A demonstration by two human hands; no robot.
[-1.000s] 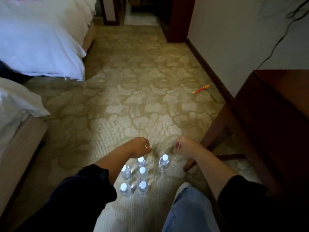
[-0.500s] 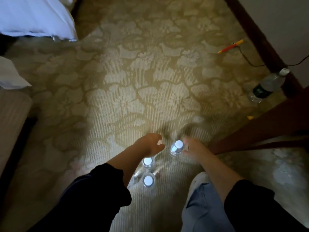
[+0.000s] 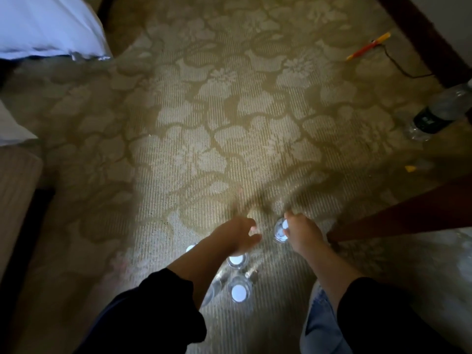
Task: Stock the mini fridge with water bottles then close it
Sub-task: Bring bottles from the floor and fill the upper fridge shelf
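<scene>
Head view: right grip [image 3: 302, 233], a bare hand, is now against the lone water bottle [image 3: 279, 232], which stands on the carpet [image 3: 204, 149] just right of the others. 0.5 s ago it was only beside it. Fingers curl at the cap side, but blur and the hand's own back hide whether they close round the neck, so can't tell.

Left grip [image 3: 235, 235] hovers w/ fingers loosely bent, holding nothing, above the bottle cluster [image 3: 238, 292], tips toward the lone bottle. Cluster bottles are upright, white caps up, some under the left forearm.

Camera has dipped since 1 s ago. The bed [image 3: 46, 26] is down to a corner top left. A larger dark-label bottle [image 3: 439, 111] shows far right, beyond the wooden table leg [image 3: 408, 215].

Mini fridge not in view. Prob. the first pick-up is starting: nothing stocked yet, door-closing still ahead.
</scene>
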